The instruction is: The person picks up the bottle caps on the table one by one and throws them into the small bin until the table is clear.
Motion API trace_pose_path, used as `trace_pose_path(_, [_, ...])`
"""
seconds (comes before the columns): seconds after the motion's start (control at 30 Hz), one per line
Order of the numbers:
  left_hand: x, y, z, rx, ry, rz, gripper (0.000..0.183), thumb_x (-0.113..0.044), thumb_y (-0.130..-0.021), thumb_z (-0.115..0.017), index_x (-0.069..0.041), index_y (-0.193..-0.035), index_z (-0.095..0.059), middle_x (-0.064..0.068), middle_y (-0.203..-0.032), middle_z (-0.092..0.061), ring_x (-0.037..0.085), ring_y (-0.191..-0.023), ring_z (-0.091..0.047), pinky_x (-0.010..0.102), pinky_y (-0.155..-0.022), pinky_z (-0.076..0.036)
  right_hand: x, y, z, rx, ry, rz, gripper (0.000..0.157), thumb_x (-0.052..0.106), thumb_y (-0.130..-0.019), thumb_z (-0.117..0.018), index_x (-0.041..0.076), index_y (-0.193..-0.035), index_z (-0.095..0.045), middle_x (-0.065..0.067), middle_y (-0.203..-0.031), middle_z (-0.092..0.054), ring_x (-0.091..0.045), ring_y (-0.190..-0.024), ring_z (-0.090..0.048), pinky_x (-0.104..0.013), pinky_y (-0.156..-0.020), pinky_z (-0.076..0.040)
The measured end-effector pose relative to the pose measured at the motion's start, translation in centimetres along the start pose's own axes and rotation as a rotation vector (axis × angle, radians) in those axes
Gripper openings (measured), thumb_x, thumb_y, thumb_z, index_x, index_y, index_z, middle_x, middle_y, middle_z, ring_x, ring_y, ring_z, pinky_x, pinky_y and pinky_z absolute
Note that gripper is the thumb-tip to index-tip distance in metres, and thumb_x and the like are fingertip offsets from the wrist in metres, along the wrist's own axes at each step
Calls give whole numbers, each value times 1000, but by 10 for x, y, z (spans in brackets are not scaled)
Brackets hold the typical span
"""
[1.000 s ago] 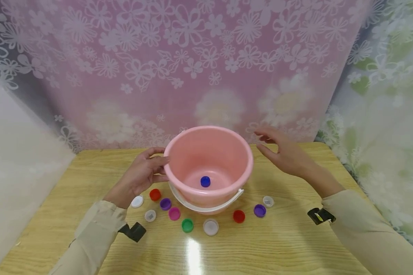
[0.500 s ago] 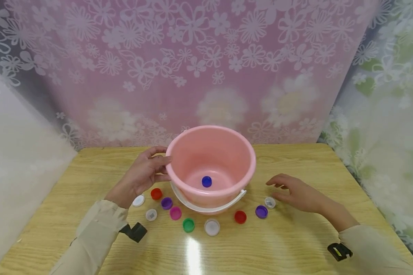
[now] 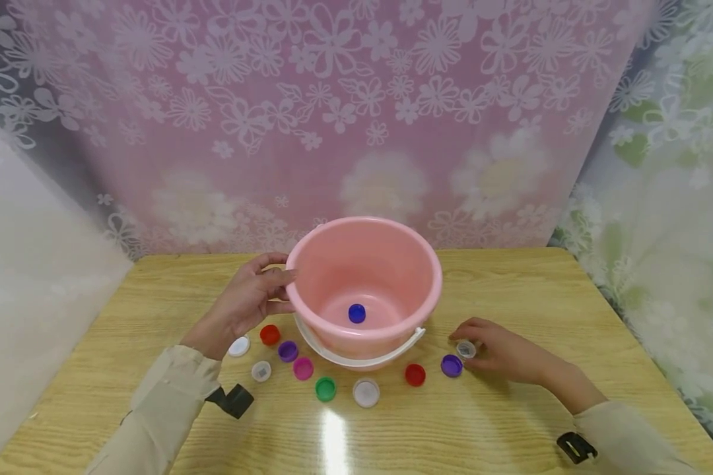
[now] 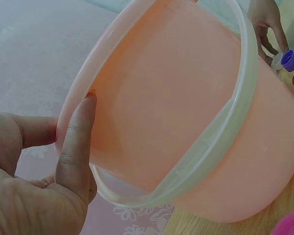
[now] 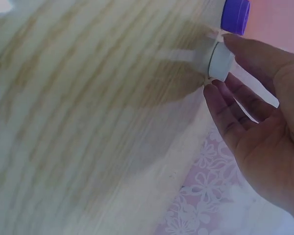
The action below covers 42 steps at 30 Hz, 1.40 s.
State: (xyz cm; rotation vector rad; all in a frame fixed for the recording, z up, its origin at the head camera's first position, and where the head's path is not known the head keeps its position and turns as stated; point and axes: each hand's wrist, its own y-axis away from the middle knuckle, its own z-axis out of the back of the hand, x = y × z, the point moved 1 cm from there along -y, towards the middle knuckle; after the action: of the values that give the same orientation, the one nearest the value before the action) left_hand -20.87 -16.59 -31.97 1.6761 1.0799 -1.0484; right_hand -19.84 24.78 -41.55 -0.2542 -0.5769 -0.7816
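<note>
A pink bucket (image 3: 362,277) with a white handle (image 4: 235,107) stands tilted toward me on the table, and a blue bottle cap (image 3: 356,313) lies at its bottom. My left hand (image 3: 246,300) grips the left side of the rim, thumb inside and fingers outside. To the right of the bucket, my right hand (image 3: 505,353) has its thumb and fingers around a small white bottle cap (image 5: 220,61) on the table; the thumb is at one edge and fingertips at the other. Beside that cap lies a purple bottle cap (image 3: 451,365), just outside the fingers.
Several more caps lie before the bucket: red (image 3: 415,375), large white (image 3: 366,392), green (image 3: 325,389), pink (image 3: 303,368), and others to the left. The wooden table (image 3: 511,277) ends at a flowered pink curtain (image 3: 380,132) behind.
My right hand has come down from the bucket's right side to the white cap, its fingers now around it. The left hand keeps its hold on the rim.
</note>
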Motion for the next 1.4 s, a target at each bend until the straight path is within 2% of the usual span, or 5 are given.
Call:
trace_pose_path(0.5, [-1, 1, 1, 1, -1, -5, 38, -6, -95, -58, -5, -127, -39, 9, -85, -61, 17, -65, -64, 33, -63, -58, -5, -4, -1, -8, 61, 37, 24, 8, -85, -72, 7, -108, -66, 0, -103, -58, -15, -87, -57, -29, -70, -53])
trace_pose_path(0.73, [-1, 1, -1, 2, -18, -1, 44, -7, -95, -58, -4, -132, -36, 10, -85, -58, 17, -66, -64, 32, -63, -58, -3, -5, 11, -42, 13, -28, 28, 10, -89, -67, 2, -116, -63, -4, -109, -59, -19, -93, -62, -29, -77, -54])
trace_pose_path(0.9, [-2, 0, -1, 7, -22, -1, 44, -7, -95, -58, -3, -132, -36, 10, -84, -58, 17, -66, -65, 33, -62, -58, 4, -13, 34, -134, 30, -29, 29, 10, -91, -65, 1, -118, -61, -7, -112, -59, -22, -96, -62, -30, -80, -55])
trace_pose_path(1.23, [-2, -4, -3, 6, -31, -6, 43, -6, -94, -59, -2, -130, -37, 10, -84, -59, 17, -64, -64, 32, -62, -58, 34, -34, 110, -350, 102, -88, 35, 19, -94, -63, 6, -126, -60, -12, -124, -57, -30, -103, -62, -44, -81, -54])
trace_pose_path(1.4, [-1, -3, -1, -13, -39, 0, 40, -5, -95, -58, -4, -129, -38, 8, -82, -58, 16, -63, -62, 32, -61, -58, 55, -54, 129, -402, 103, -29, 34, 20, -94, -62, 6, -125, -60, -8, -121, -56, -27, -106, -59, -40, -87, -52])
